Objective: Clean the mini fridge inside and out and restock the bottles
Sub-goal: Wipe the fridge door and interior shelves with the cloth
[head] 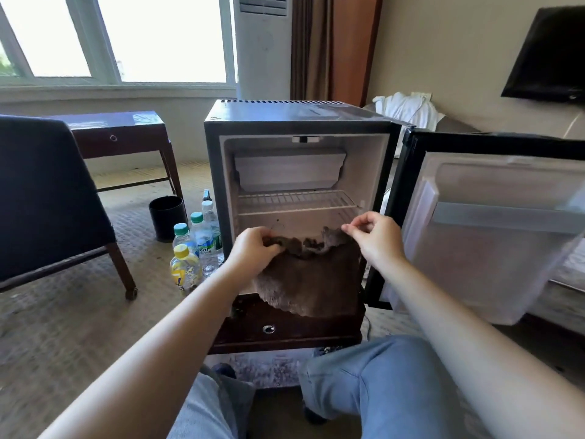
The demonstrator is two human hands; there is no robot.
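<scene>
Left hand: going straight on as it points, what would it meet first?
Left hand, gripping the cloth, would probably reach the back wall of the fridge, under the shelf; depth unclear.

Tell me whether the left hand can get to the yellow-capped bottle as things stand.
Probably yes: the bottle stands just left of the left hand, nothing between, but that hand grips the cloth.

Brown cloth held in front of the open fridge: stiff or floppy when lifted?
Likely floppy: the cloth sags between left hand and right hand. Probably light, since a mere pinch carries it. Its fuzzy pile suggests little slip.
</scene>
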